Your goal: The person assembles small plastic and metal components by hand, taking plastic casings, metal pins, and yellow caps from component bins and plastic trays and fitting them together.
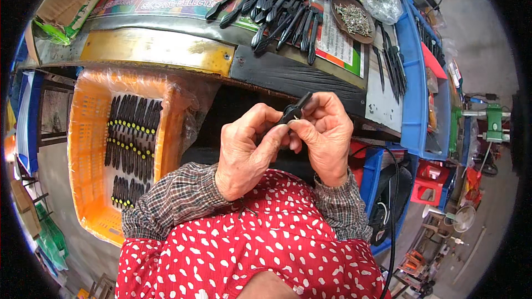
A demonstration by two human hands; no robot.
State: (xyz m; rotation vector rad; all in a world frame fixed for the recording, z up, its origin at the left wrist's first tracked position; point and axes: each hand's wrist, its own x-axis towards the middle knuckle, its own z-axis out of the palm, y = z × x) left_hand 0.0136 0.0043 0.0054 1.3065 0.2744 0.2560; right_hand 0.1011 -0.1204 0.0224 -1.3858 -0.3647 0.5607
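Observation:
In front of my lap, both hands hold a small black plastic piece (293,111), its narrow end pointing up and right. My left hand (244,149) pinches its lower left part between thumb and fingers. On the other side, my right hand (328,135) is closed on it with thumb and forefinger. A tiny pale metal bit shows by the right thumb; its shape is too small to make out. The fingers hide much of the piece. On the bench beyond lies a heap of long black plastic pieces (285,14) with ribbed, tapered ends.
A brown bowl (363,37) of small silver metal parts sits right of the heap. To my left, an orange plastic crate (86,160) holds rows of black pieces with yellow dots (130,138). Blue bins (413,77) line the right side. The bench's front edge (277,72) runs beyond my hands.

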